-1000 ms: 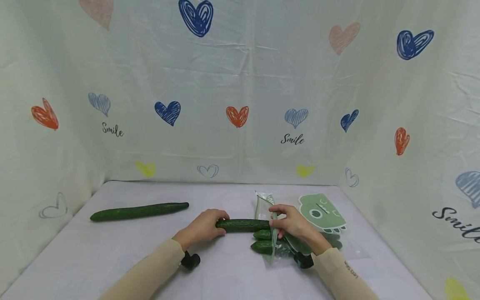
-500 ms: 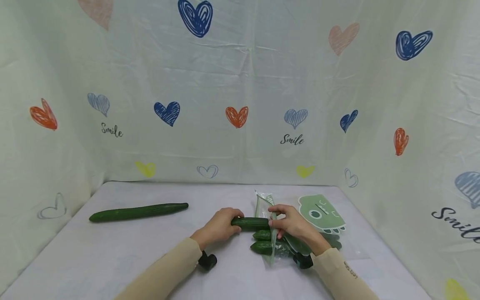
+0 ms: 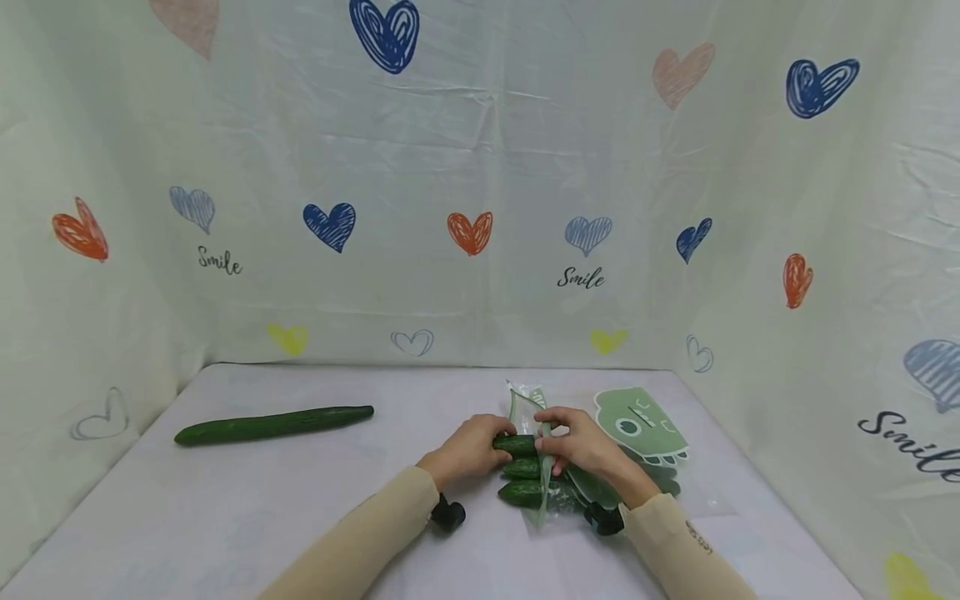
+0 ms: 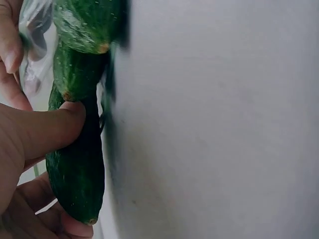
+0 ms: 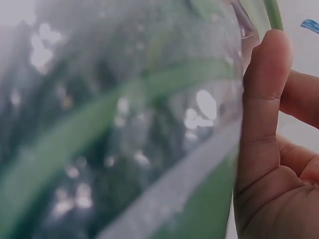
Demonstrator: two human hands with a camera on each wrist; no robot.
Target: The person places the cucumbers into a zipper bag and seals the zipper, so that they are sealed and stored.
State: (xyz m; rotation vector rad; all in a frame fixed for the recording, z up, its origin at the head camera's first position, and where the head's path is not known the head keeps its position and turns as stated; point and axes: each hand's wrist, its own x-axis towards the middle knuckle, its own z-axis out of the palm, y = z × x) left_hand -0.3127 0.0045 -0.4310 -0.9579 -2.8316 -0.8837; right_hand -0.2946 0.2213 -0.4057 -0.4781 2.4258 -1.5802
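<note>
My left hand grips the end of a dark green cucumber, thumb on one side and fingers on the other. The cucumber's far part lies inside a clear plastic zip bag printed with a green cartoon face. Two more cucumber ends stick out of the bag mouth just nearer to me, one cucumber beside the held one and another cucumber beyond it. At the mouth my right hand pinches the green-edged rim between thumb and fingers. In the right wrist view the bag's shiny film fills most of the left side.
A longer cucumber lies by itself at the left on the white table. Behind the table hangs a white cloth printed with hearts. Black wrist cameras sit under both sleeves.
My left hand has moved right, pushing the cucumber deeper into the bag, so less of it shows outside. The right hand keeps its place at the bag's rim.
</note>
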